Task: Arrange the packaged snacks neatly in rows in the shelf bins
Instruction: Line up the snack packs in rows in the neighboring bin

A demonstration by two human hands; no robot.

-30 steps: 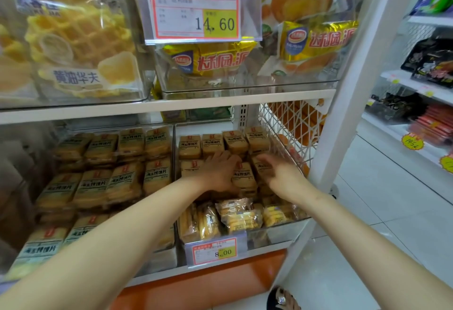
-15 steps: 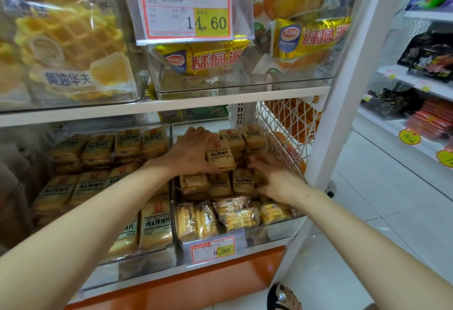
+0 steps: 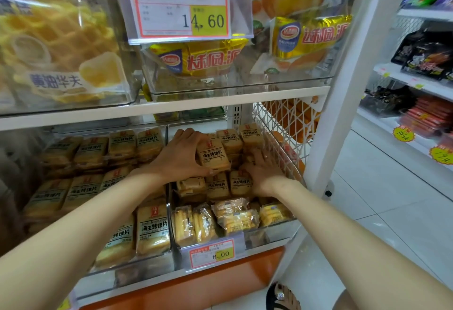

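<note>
2 clear bins sit side by side under the white shelf (image 3: 73, 118): the left bin (image 3: 137, 264) across the lower left of the frame, the right bin (image 3: 272, 232) at lower centre. A wire panel (image 3: 282, 123) closes off the right bin's far side. Tan packs (image 3: 122, 143) lie label-up in rows in both bins. The left bin's rows look orderly. The right bin's back 2 rows are looser, and loose bags (image 3: 235, 219) of a yellower snack crowd its front.

Just above the frame's centre, the left hand (image 3: 181, 155) grips 1 pack (image 3: 213, 156) by its left side, fingers over the top edge and thumb at the lower edge. That pack lies label-up over the right bin's back rows. Its long axis runs up and down the frame, tilted a little. It lies right of the grip, so setting it down probably means a short move down and back. The slot beneath it is hidden.

Right of it, the right hand (image 3: 262, 172) rests on the second row near the wire panel, fingers fairly straight, gripping nothing I can see. It is the nearer hand for steadying those neighbours, which, with the panel, hem the space in. A price tag (image 3: 212, 253) hangs on the front.
</note>
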